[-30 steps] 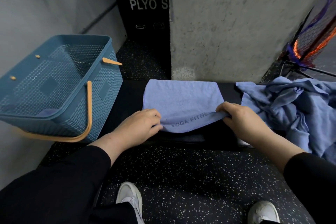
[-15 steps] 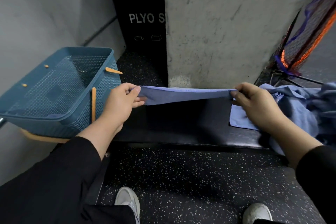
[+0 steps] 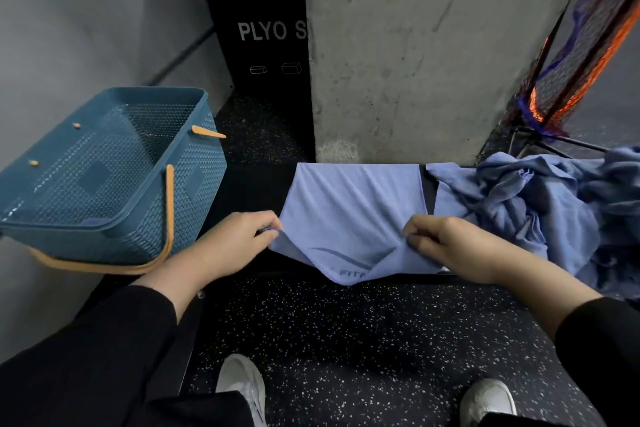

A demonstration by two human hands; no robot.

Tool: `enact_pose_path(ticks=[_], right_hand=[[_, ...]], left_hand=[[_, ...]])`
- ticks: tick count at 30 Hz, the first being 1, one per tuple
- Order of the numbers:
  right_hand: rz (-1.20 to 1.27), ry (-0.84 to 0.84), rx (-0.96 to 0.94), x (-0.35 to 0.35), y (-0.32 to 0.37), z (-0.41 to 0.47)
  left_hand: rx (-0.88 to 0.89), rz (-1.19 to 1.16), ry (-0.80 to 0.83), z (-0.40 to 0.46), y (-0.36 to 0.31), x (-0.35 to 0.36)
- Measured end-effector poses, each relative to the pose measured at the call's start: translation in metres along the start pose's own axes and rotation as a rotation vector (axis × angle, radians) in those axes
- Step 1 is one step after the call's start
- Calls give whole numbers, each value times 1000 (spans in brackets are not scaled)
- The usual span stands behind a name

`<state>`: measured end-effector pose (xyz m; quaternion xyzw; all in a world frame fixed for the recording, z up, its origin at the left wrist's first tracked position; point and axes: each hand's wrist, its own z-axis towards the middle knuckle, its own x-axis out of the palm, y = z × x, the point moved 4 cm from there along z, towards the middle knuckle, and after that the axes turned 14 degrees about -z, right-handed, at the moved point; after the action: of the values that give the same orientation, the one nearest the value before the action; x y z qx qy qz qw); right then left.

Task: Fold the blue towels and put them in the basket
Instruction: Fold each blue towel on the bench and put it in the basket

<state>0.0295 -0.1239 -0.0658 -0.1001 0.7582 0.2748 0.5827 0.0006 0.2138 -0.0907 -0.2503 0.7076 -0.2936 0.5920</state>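
A gym: speckled rubber floor (image 3: 346, 340), a black plyo box (image 3: 266, 45) marked "PLYO", and a towel (image 3: 353, 211) printed "FIT".

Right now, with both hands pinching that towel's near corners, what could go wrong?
The towel sags over the bench edge between the left hand and right hand, so the fold may come out uneven. Its right edge lies close to the pile and could snag it. The basket looks tilted on its perch; a bump might tip it.
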Motion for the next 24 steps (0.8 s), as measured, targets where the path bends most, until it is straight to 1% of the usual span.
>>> enact_pose_path(ticks=[3, 5, 7, 8, 12, 15, 18, 19, 22, 24], right_hand=[[61, -16, 37, 6, -2, 10], [109, -36, 71, 9, -7, 18], [156, -89, 116, 11, -14, 27], [176, -124, 144, 12, -17, 31], [206, -251, 222, 8, -26, 49], [121, -325, 234, 6, -37, 70], [-1, -422, 256, 5, -50, 100], [-56, -417, 242, 9, -53, 110], [-167, -307, 157, 30, -63, 134], [-187, -330, 114, 38, -68, 141]], left_hand=[[34, -31, 22, 8, -1, 7], [-9, -88, 79, 14, 2, 16], [-50, -65, 127, 21, 5, 25], [-63, -47, 130, 24, 6, 28], [-59, 48, 51, 44, -2, 25], [-70, 89, -1, 62, -5, 22], [-116, 133, -55, 80, -1, 22], [-123, 155, -63, 86, 0, 22], [-127, 199, -54, 100, 1, 27], [-137, 225, -53, 107, 2, 29]])
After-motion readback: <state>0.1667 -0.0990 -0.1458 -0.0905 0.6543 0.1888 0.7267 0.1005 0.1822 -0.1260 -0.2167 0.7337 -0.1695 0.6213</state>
